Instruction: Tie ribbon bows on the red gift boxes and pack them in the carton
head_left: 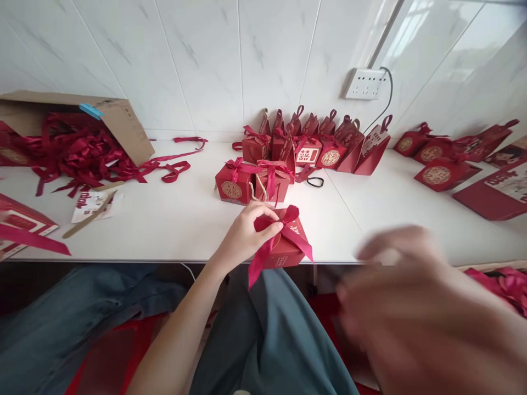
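A small red gift box (295, 249) sits at the front edge of the table, tied with a crimson ribbon bow (290, 230) whose tails hang down its front. My left hand (257, 227) is closed on the left part of the bow, thumb and fingers pinched together. Off to the right, my right hand (407, 291) is raised, apart from the box and heavily smeared by motion. Whether it holds anything cannot be made out. Just behind the held box stand two more red boxes, one with a gold emblem (231, 189) and one with a rope handle (259, 186).
Several red gift boxes (329, 156) line the wall, with others (436, 175) at right. A cardboard carton (132, 129) spills crimson ribbons (78, 151) at left. Near it lies a printed card (88, 204). A power strip (364, 85) hangs on the wall. Another person's jeans (78, 323) show lower left.
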Available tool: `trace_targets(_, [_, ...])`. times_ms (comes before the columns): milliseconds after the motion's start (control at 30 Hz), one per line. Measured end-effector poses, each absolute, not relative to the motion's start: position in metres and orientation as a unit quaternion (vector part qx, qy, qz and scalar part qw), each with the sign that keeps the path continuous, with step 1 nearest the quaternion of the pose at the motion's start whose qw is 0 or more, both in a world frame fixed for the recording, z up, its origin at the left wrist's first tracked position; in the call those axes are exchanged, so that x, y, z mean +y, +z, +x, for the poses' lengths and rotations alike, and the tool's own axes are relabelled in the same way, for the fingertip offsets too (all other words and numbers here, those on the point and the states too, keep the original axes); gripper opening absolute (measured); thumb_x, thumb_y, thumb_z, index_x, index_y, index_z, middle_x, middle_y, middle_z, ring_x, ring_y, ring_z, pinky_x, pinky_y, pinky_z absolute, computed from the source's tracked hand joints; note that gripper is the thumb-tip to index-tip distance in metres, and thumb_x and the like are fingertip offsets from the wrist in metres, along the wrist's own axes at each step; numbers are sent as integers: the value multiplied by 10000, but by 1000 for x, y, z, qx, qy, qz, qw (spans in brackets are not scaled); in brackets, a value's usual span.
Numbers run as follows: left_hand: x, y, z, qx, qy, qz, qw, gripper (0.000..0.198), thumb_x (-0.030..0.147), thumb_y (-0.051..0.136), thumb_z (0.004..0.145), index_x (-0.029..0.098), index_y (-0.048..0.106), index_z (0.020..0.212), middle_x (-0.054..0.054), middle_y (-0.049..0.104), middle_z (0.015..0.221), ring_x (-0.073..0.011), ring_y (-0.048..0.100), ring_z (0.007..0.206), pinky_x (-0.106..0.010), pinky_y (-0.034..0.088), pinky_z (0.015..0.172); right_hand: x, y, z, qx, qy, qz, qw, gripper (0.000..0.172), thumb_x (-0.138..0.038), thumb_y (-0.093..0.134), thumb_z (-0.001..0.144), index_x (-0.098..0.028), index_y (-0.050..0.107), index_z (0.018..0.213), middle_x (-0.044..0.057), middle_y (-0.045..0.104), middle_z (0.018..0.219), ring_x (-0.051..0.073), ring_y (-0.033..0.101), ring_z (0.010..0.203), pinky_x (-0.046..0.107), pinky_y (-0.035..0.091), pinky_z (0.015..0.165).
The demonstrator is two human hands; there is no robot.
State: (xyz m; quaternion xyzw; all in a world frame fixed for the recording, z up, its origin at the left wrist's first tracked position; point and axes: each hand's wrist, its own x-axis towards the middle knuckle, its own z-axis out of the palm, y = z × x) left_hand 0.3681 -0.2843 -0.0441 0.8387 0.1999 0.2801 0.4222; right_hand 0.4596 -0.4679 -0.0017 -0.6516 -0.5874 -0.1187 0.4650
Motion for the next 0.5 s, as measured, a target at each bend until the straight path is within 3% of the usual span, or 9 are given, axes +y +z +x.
trace_targets(133, [-286, -54, 362, 275, 402, 747, 453, 250, 404, 549, 812, 211, 543, 971, -54, 604, 1064, -187, 571, 1008, -290, 435, 853, -410, -14, 496, -527, -92, -691, 486, 280, -447, 441, 893, -209, 553, 794, 25, 585, 659, 161, 554, 615, 302, 428, 544])
trace_targets(200, [-287, -57, 358, 342, 414, 724, 433, 227, 423, 497, 826, 200, 511, 784, -17, 600, 812, -163, 578, 790, -264, 429, 710, -392, -26, 509, -486, -26, -732, 477, 360, -498, 424, 884, -202, 482, 688, -17, 499, 545, 125, 474, 508, 259, 362, 478])
trace_targets(300, [-290, -57, 354, 378, 347, 750, 418, 400, 476, 445, 835, 206, 341, 559, 42, 396, 514, -127, 438, 533, -248, 336, 542, -381, -41, 516, -462, 57, -758, 458, 484, -561, 394, 866, -207, 352, 540, -48, 366, 460, 96, 360, 450, 241, 269, 444])
trace_targets(500, [-299, -57, 359, 360, 330, 751, 445, 389, 430, 466, 832, 206, 293, 566, 59, 295, 514, -101, 330, 492, -230, 283, 498, -383, -57, 509, -457, 147, -708, 518, 408, -474, 451, 857, -200, 357, 570, -53, 360, 524, 90, 323, 501, 226, 265, 463])
